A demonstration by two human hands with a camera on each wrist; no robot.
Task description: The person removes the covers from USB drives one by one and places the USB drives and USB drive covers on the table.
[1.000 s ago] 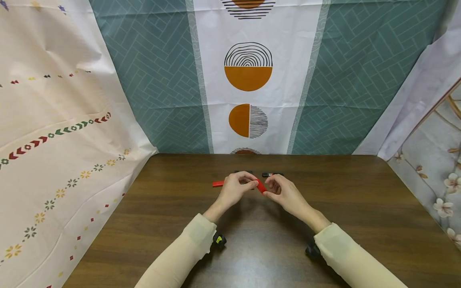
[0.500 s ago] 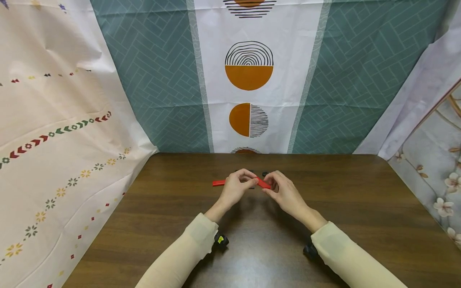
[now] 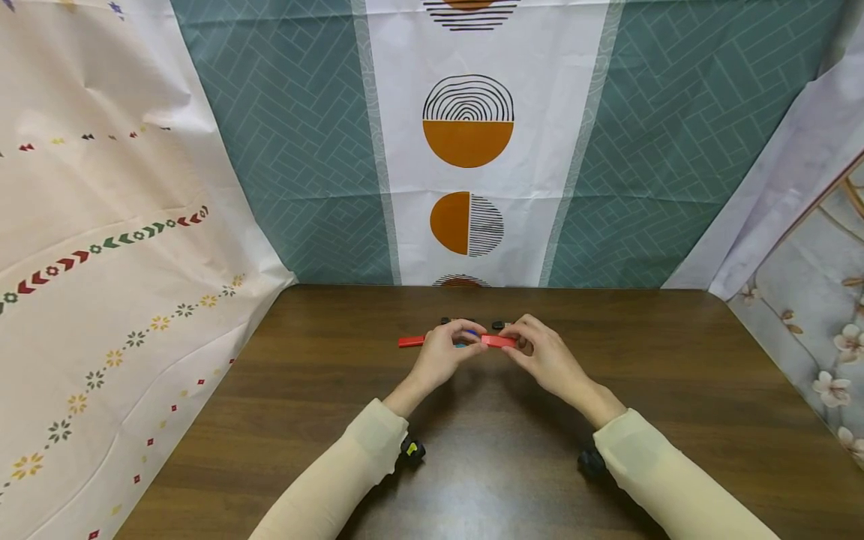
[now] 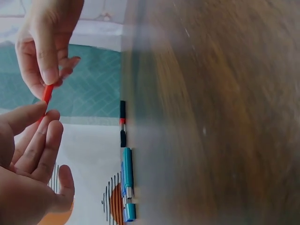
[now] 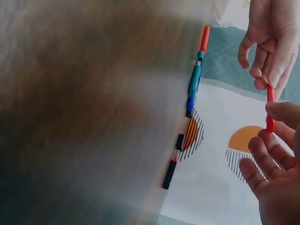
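Observation:
A slim red USB stick (image 3: 498,341) is held level above the table, between both hands. My left hand (image 3: 440,355) pinches its left end with thumb and fingertips. At the opposite end, my right hand (image 3: 545,363) grips it between thumb and fingers. In the left wrist view the red stick (image 4: 48,93) appears edge-on, with both ends covered by fingers. Behind the hands lie a teal USB stick (image 4: 128,168) with its metal plug showing, and a black one (image 4: 123,110) with a red band. Another red piece (image 3: 410,342) lies left of my left hand.
The brown wooden table (image 3: 324,390) ends at a teal and white patterned cloth (image 3: 466,172). A small black stick (image 3: 445,320) lies behind my left hand. Blue parts sit beside the teal stick (image 5: 195,79), partly hidden in the head view.
The held red stick has turned from a slant to level, and its broad face now shows. My right hand has shifted slightly right. My left hand stays nearly in place.

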